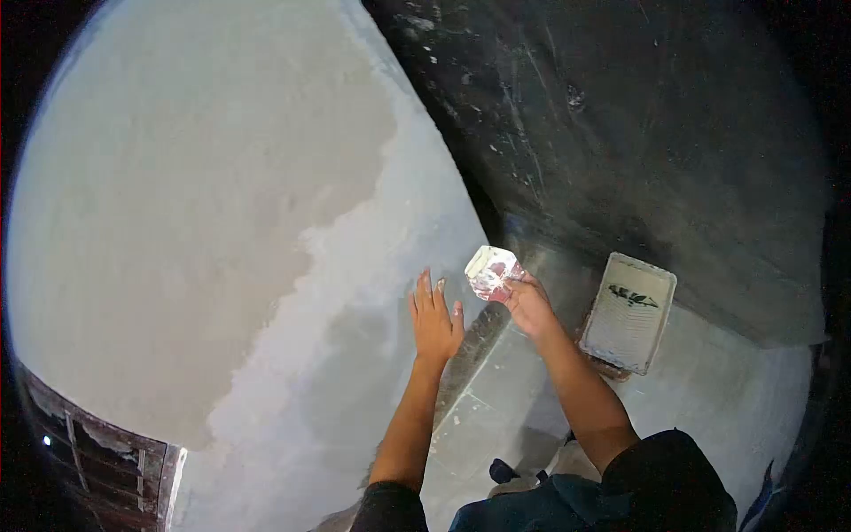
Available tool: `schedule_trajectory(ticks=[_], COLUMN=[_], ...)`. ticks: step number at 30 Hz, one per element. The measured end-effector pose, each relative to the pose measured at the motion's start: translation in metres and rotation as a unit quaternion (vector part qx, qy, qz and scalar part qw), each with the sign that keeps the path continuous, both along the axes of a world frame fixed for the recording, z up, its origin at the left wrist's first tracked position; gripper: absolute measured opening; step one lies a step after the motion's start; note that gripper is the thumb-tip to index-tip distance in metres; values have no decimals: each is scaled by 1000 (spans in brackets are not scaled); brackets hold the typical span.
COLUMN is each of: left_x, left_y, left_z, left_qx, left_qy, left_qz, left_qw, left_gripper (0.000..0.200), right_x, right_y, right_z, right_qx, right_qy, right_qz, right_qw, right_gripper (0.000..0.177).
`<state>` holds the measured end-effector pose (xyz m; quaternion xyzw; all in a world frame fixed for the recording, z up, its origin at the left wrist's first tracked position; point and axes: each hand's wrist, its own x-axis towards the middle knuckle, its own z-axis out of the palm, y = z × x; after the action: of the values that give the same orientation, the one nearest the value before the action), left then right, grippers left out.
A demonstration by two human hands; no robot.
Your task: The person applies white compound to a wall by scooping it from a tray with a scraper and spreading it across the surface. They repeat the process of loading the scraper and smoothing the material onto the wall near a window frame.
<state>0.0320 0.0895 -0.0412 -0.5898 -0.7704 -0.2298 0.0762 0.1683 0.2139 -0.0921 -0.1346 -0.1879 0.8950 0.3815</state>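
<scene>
A pale, glossy rectangular block [493,269] is sitting at the meeting of two walls, low in the corner, with one broad face turning up towards the camera. The right hand [530,307] is grasping it from below and to the right, fingers closing around its lower edge; whether the block is touching the surface behind it is not clear. Just beside it to the left, the left hand [434,324] is lying released and flat, fingers stretching straight and slightly apart, palm resting against the light wall [204,177]. It is holding nothing.

That wall is showing two tones: a tan area spreading across the upper left and a greyer, smoother band running along its ragged edge down past the left hand. To the right of the corner a dark wall [638,124], flecked with pale spots, is rising. Near the right forearm a shallow rectangular tray [631,312] is lying on the pale floor [736,399], a dark mark showing near its upper end. At the lower left a slatted dark grille [89,452] is sitting in the light wall
</scene>
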Motion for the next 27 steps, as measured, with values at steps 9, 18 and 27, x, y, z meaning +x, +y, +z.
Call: schedule_trajectory(ticks=[9, 18, 27], left_x=[-106, -184, -202], left_y=[-104, -154, -146], left_z=[93, 132, 120], left_qx=[25, -12, 90], left_qy=[158, 392, 432], left_qz=[-10, -101, -116], left_qw=[987, 915, 890], left_gripper=[43, 26, 28], right_x=[-108, -177, -257], right_y=[-93, -143, -167], right_z=[83, 140, 121], right_qx=[137, 484, 581], right_qy=[-90, -243, -236], right_qz=[-48, -296, -391], right_qw=[985, 787, 674], right_gripper=[35, 47, 44])
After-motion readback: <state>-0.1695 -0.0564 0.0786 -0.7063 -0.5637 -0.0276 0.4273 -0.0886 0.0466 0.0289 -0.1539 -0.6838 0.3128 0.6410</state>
